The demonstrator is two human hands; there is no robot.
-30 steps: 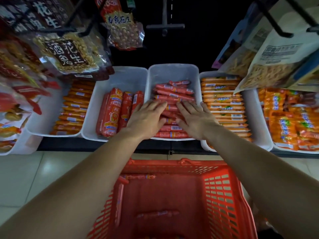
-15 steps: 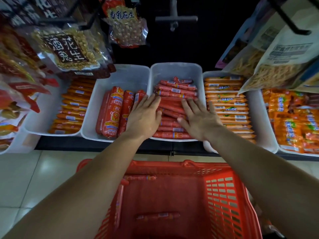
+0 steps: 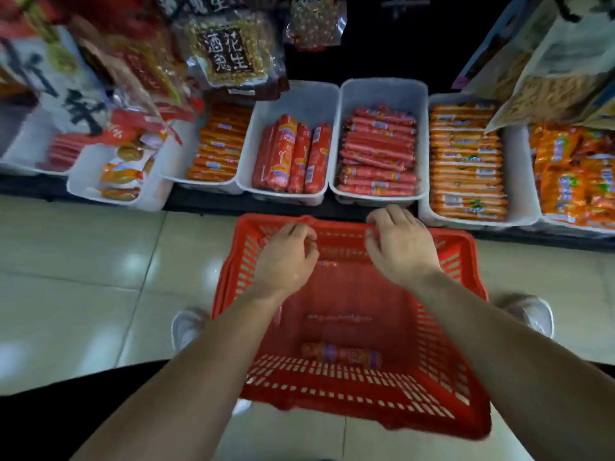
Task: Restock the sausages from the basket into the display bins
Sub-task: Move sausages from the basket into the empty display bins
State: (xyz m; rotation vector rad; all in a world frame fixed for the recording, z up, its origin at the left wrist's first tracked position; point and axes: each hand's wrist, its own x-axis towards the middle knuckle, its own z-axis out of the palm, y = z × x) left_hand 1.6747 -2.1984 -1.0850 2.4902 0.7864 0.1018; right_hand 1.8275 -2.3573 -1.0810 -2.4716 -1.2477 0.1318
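Observation:
A red plastic basket (image 3: 466, 294) stands on the floor below me. It holds one thick sausage (image 3: 341, 356) and thin sausages (image 3: 339, 317) on its bottom. My left hand (image 3: 286, 257) hovers over the basket's far end, fingers curled under, nothing seen in it. My right hand (image 3: 399, 244) is over the far rim, fingers bent down and thumb apart, holding nothing visible. Just beyond, a white bin (image 3: 382, 91) is packed with thin red sausages (image 3: 379, 151). The bin to its left (image 3: 299, 98) holds thick red sausages (image 3: 293, 154).
More white bins hold orange sausages (image 3: 466, 161) on the right and orange sticks (image 3: 216, 144) on the left. Snack bags (image 3: 229, 51) hang above the bins, with more bags (image 3: 549, 78) at the upper right. My shoes (image 3: 186, 327) flank the basket on the tile floor (image 3: 100, 277).
Both hands have left the thin-sausage bin and drawn back to the basket's far rim. The view has tilted down, showing the whole basket and floor.

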